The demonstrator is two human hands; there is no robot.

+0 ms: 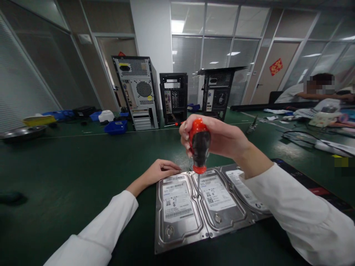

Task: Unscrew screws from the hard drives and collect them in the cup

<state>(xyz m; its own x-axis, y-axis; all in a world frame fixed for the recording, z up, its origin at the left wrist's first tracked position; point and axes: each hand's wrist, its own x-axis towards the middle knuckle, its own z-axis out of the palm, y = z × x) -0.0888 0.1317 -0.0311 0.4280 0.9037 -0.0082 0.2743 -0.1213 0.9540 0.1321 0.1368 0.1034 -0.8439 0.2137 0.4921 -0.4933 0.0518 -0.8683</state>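
Note:
My right hand (222, 138) is wrapped round the red and black handle of a screwdriver (200, 147). Its shaft points straight down, and the tip meets the near-left edge of the middle hard drive (219, 197), close to the seam with the left hard drive (177, 203). Fingers stretched out, my left hand (161, 171) rests at the far edge of the left drive, holding nothing that I can see. A third hard drive (244, 188) lies on the right, partly covered by my right sleeve. All three drives lie flat, labels up, side by side.
Computer cases (138, 92) stand at the back, with another screwdriver (176, 124) lying before them. Blue bins (116, 127) and a metal bowl (23, 133) are at the left. A dark mat (307, 181), cables and bags lie right. A person (299, 90) sits at the far right.

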